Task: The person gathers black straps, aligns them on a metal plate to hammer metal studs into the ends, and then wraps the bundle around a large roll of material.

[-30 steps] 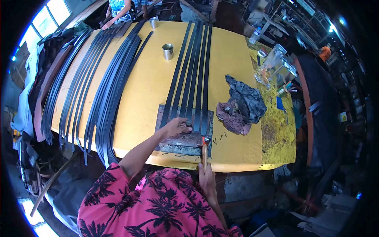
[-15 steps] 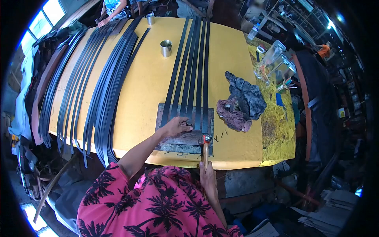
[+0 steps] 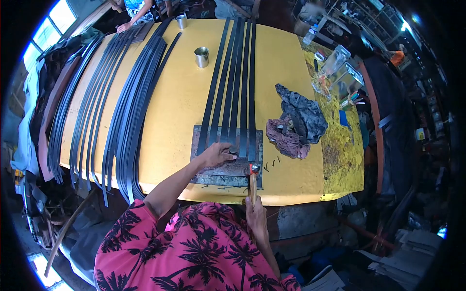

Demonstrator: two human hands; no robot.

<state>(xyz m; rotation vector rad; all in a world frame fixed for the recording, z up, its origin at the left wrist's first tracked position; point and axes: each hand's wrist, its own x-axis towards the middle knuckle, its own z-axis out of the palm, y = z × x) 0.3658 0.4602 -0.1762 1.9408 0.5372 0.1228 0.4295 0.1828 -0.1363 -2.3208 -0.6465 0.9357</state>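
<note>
My right hand [image 3: 256, 216] is closed round the wooden handle of a hammer [image 3: 253, 185]. The shiny head of the hammer is at the ends of the rightmost straps, over a dark worn board [image 3: 218, 178]. My left hand [image 3: 218, 155] rests over the board with its fingers bent together beside a small dark thing; what they grip is too small to make out. Several long black straps [image 3: 234, 77] run side by side from the far table edge to the board. Some of their near ends lie under or beside my left hand.
Bundles of black straps [image 3: 137, 102] cover the left of the yellow table [image 3: 182, 106]. Two metal cups [image 3: 202, 57] stand towards the back. Crumpled dark cloths [image 3: 298, 121] lie on the right, near glass containers [image 3: 336, 60]. Another person's hand [image 3: 124, 27] touches straps at the far left.
The view has shifted slightly. Both my hands and the hammer stay in nearly the same place. The other person's hand at the far edge has moved slightly left.
</note>
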